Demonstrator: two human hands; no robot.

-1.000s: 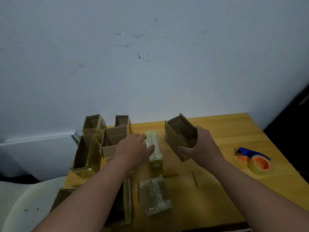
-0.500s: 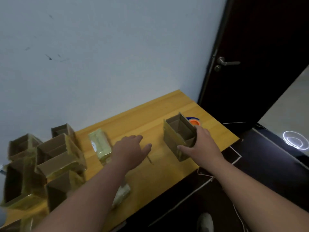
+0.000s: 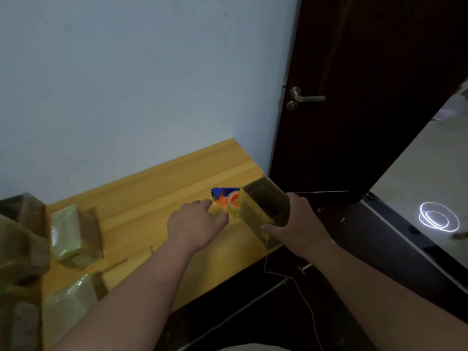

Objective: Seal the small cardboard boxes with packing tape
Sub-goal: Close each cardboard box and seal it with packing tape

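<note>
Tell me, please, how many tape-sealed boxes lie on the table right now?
2: one sealed box lies near the left edge, another nearer the camera. Blurred open boxes at far left may hide more.

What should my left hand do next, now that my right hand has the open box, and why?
Probably reach a little further and grip the tape dispenser. The left hand hovers open just short of it, holding nothing, while the right hand grips the open cardboard box at the wooden table's right end. The box's top looks unsealed, so tape seems to come next.
</note>
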